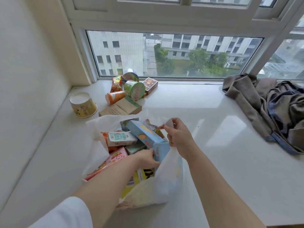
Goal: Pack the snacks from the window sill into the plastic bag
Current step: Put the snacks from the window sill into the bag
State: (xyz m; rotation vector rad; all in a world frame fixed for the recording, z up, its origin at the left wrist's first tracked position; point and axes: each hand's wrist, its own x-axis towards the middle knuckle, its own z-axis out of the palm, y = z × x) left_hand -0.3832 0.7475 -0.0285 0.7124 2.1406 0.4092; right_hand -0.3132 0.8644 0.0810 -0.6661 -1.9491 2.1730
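A white plastic bag (98, 150) lies open on the window sill (213, 145), stuffed with snack packs: a light blue box (144, 134), a white milk carton (120, 139), a pink pack (115, 157) and a yellow pack (131, 183). My right hand (178, 134) pinches the bag's right rim and holds it up. My left hand (147, 157) reaches inside the bag and grips the lower end of the light blue box. Further back on the sill lie a brown carton (120, 108), an orange cup (115, 97), a green noodle bowl (134, 89), a red packet (116, 83), a dark red box (150, 85) and a yellow paper cup (83, 104).
A second round tub (130, 75) leans against the window glass behind the snack pile. A heap of grey and blue clothes (271, 111) covers the sill's right side. The wall (32, 63) closes off the left.
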